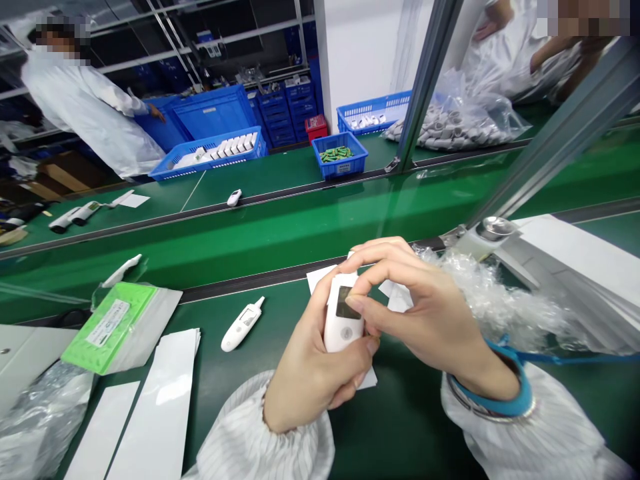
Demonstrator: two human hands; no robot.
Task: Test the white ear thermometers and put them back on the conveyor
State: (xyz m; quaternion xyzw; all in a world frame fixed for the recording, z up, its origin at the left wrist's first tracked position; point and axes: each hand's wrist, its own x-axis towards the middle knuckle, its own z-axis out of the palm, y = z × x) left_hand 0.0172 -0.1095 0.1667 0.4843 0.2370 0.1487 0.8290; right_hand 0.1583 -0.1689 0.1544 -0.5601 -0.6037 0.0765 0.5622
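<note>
A white handheld device (344, 328) with a dark screen is upright in my left hand (313, 363), whose fingers and thumb wrap round its body. The thumb and index finger of my right hand (425, 307) pinch at the screen's right edge; whether a thin film is between them is too small to tell. A blue strap circles the right wrist. Left of my hands a similar white device (243, 324) with a pointed tip lies on the green table (235, 413). White paper pieces (369, 379) lie beneath and behind my hands.
White sheets (165, 400) and a green pack (113, 327) lie at left. Crumpled clear plastic (505, 300) and a metal dish (496, 228) are at right. Beyond a green conveyor (290, 227) stand a blue bin (340, 167) and trays. A person stands back left, others back right.
</note>
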